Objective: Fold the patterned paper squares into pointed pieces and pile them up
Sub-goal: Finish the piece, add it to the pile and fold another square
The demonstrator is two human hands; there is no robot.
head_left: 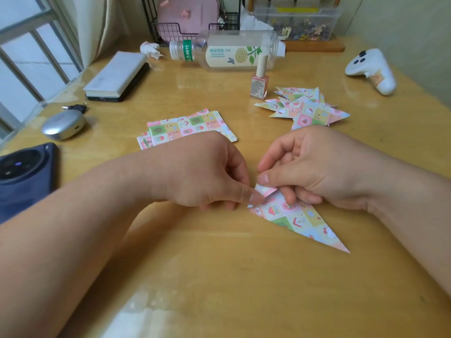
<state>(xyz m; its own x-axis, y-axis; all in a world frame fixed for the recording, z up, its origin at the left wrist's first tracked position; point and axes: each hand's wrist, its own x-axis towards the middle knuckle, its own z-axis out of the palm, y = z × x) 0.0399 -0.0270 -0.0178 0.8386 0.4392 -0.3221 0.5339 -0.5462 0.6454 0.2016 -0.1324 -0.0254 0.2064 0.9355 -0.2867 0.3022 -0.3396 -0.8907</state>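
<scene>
Both the left hand [207, 172] and right hand [314, 167] pinch the wide end of the pointed paper piece [300, 218] lying on the table [219, 276] right in front, and it looks thin, floppy and crease-happy, so I'd grip near that fold, not the tip.

Soft daylight came in through the window [23, 69] on the left, its panes washed out to near white. It laid pale glare on the glossy desk [219, 276], strongest along the near edge and around the plastic bottle [234, 53]. The left hand [207, 172] cast only a faint, soft-edged shadow. The wide lens bowed the window bars and desk edges, and fine detail looked slightly smeared.
</scene>
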